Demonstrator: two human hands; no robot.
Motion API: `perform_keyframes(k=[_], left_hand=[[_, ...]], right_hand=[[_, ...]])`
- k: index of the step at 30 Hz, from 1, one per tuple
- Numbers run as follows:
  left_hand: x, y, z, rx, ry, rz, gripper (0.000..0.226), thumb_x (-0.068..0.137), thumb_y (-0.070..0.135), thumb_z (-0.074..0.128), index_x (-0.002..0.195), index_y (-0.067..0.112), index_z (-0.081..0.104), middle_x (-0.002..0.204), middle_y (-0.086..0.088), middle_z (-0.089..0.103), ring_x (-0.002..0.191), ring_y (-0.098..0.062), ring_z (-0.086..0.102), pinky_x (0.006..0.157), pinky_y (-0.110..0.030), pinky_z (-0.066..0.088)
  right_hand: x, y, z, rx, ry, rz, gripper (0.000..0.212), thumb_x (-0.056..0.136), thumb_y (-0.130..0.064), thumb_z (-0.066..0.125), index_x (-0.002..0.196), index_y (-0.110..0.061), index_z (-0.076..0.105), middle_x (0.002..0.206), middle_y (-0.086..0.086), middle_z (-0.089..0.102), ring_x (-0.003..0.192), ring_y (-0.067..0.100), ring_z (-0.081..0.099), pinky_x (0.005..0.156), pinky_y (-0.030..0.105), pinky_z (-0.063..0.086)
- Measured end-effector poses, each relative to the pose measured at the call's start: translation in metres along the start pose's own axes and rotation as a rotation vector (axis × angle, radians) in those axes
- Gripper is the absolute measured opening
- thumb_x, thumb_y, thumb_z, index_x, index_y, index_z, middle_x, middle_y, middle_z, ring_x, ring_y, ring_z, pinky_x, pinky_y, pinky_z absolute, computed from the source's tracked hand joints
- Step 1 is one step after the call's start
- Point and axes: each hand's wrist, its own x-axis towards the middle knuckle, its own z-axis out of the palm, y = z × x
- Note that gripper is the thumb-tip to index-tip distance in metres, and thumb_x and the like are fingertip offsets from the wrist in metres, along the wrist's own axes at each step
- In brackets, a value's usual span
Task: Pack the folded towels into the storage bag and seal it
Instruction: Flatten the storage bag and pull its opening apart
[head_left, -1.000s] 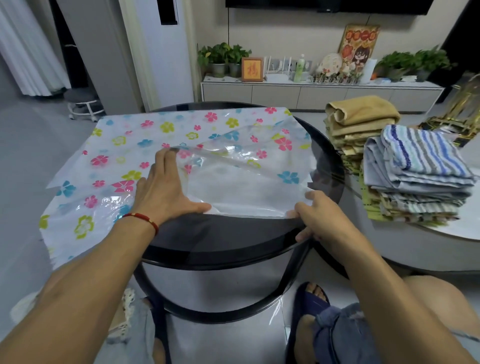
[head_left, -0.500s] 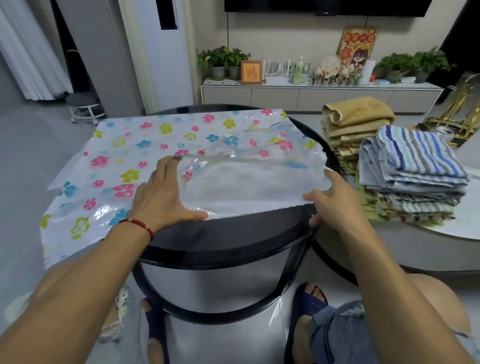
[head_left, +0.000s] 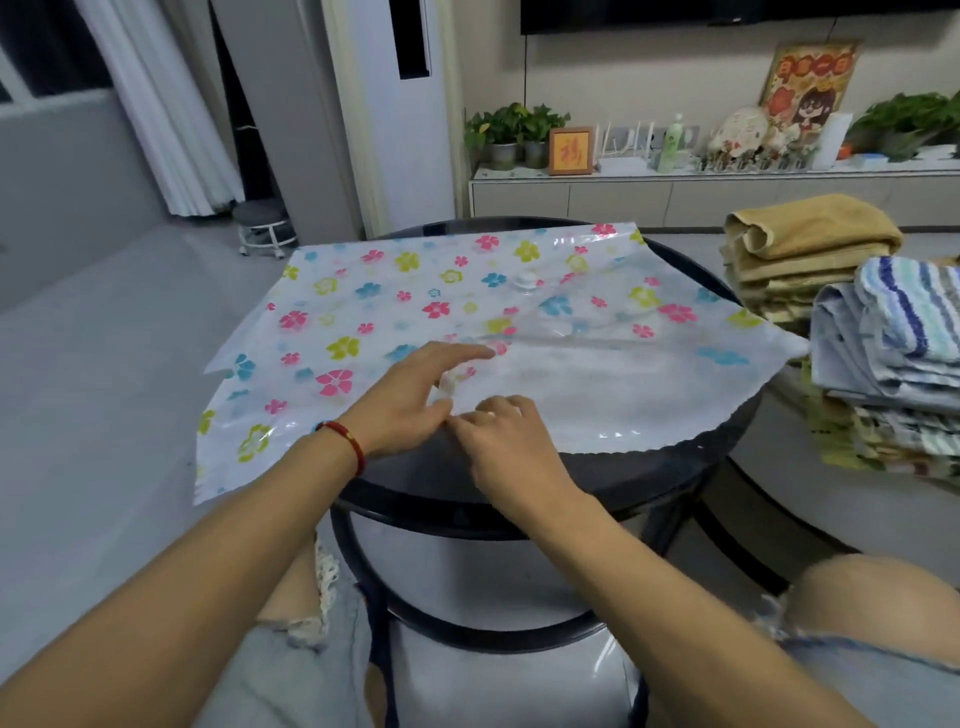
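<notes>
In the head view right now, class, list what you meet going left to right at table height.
Stool → storage bag → left hand → right hand → table → striped towels.

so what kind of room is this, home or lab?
A home living room, most likely. A low TV cabinet along the wall carries potted plants and a framed picture, with a screen's lower edge above it. The floral storage bag lies on a round dark table.
</notes>
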Motion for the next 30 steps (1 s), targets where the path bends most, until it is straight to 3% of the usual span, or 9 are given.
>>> perform_keyframes(k=[3,7,11,14,17,19,21,24,30], left_hand=[[-0.012,-0.006,0.003,0.32,0.032,-0.04,0.027,0.095,0.016,0.053,0.115,0.026,0.069,0.111,-0.004,0.066,0.107,-0.025,0.059,0.092,-0.041,0.048],[-0.006,-0.016,-0.007,0.498,0.109,-0.151,0.033,0.099,0.018,0.047,0.124,0.028,0.065,0.12,-0.006,0.07,0.11,-0.033,0.062,0.091,-0.045,0.051],[0.028,-0.028,-0.051,0.264,0.329,-0.303,0.026,0.099,0.021,0.053,0.117,0.023,0.072,0.122,0.0,0.071,0.101,-0.024,0.068,0.093,-0.04,0.052],[0.031,-0.027,-0.06,0.029,0.211,-0.271,0.028,0.093,0.026,0.061,0.12,0.026,0.069,0.12,0.005,0.07,0.068,-0.008,0.07,0.074,-0.022,0.054],[0.015,-0.022,-0.061,0.008,0.016,-0.17,0.053,0.083,0.026,0.071,0.13,0.046,0.058,0.123,0.014,0.064,0.073,-0.006,0.061,0.081,-0.021,0.053],[-0.001,-0.024,-0.059,0.084,-0.069,-0.116,0.051,0.085,0.023,0.067,0.128,0.049,0.059,0.128,0.011,0.058,0.088,-0.013,0.059,0.087,-0.021,0.047],[-0.02,-0.035,-0.056,0.332,-0.069,-0.072,0.035,0.092,0.026,0.06,0.122,0.042,0.066,0.126,0.003,0.059,0.106,-0.016,0.055,0.094,-0.027,0.042],[-0.045,-0.049,-0.053,0.533,-0.019,-0.043,0.035,0.097,0.03,0.048,0.126,0.044,0.06,0.12,0.005,0.068,0.109,-0.022,0.06,0.087,-0.042,0.051],[-0.01,-0.065,-0.084,0.426,0.292,-0.237,0.039,0.097,0.013,0.046,0.124,0.033,0.067,0.12,0.001,0.072,0.108,-0.025,0.066,0.09,-0.039,0.054]], right_hand=[[0.01,0.005,0.006,0.094,0.042,0.037,0.042,0.093,-0.005,0.051,0.126,-0.026,0.067,0.107,-0.001,0.074,0.106,0.033,0.059,0.098,0.045,0.035],[0.009,-0.002,0.007,0.087,0.036,0.04,0.036,0.096,-0.011,0.046,0.119,-0.026,0.07,0.112,-0.006,0.066,0.116,0.028,0.055,0.09,0.039,0.035],[-0.02,-0.003,0.008,0.051,-0.123,0.075,0.034,0.1,-0.018,0.046,0.112,-0.026,0.076,0.144,-0.003,0.057,0.144,0.03,0.038,0.116,0.052,0.026],[-0.018,-0.012,0.0,-0.05,-0.115,0.159,0.029,0.096,-0.024,0.05,0.108,-0.021,0.076,0.132,0.004,0.064,0.137,0.035,0.045,0.112,0.054,0.029],[0.015,-0.032,-0.007,0.041,0.012,0.117,0.037,0.099,-0.027,0.05,0.134,-0.026,0.062,0.111,0.006,0.074,0.11,0.037,0.062,0.09,0.042,0.037],[0.033,-0.041,-0.009,0.07,0.016,0.055,0.045,0.099,-0.017,0.049,0.14,-0.033,0.06,0.101,0.006,0.077,0.1,0.036,0.067,0.08,0.038,0.033],[0.04,-0.042,-0.008,0.1,0.043,0.038,0.044,0.096,-0.01,0.05,0.131,-0.032,0.067,0.094,0.004,0.077,0.091,0.034,0.069,0.073,0.035,0.028],[0.035,-0.046,0.0,0.169,0.114,0.005,0.036,0.088,-0.002,0.057,0.111,-0.023,0.076,0.088,0.003,0.073,0.085,0.034,0.067,0.07,0.037,0.032],[-0.013,-0.055,0.021,0.143,0.097,0.089,0.024,0.082,0.006,0.06,0.077,-0.016,0.066,0.077,0.001,0.06,0.082,0.029,0.055,0.069,0.035,0.03]])
